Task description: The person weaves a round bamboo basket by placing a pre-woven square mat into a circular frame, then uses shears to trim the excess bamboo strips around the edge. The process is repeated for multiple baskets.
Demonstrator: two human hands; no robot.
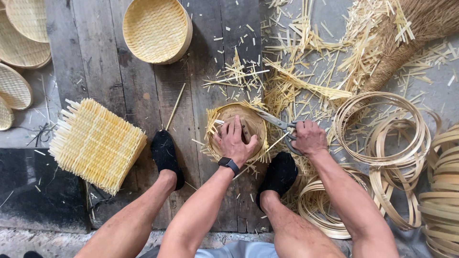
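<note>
The left hand (235, 140), a black watch (229, 164) on its wrist, lies palm down with fingers spread and pressed flat inside a round, half-finished woven bamboo basket (248, 117) with ragged strip ends sticking out around its rim. That basket sits on the dark wooden floorboards (95, 57) between the person's two feet in black shoes (165, 155). The right hand (310, 137) is clenched through the handles of a pair of grey metal scissors (276, 121); their blades reach left to the basket's upper right rim, just beside the left fingertips, and whether the blades are parted I cannot tell.

No packages, labels or signs show.

To the left, well apart, lies a square pale-yellow woven bamboo mat (95, 143) with bristling strip ends. A finished round woven bamboo tray (155, 29) rests at the top of the boards, and more shallow woven trays (21, 43) stack at the top left edge. To the right, thin coiled bamboo hoops (377, 129) lie near the right wrist, with wider stacked bands (442, 191) at the right edge. Cut bamboo offcuts (296, 71) litter the floor above the basket, beside a brown straw broom (411, 38). Bare boards remain between the mat and the basket, crossed only by the left foot
</note>
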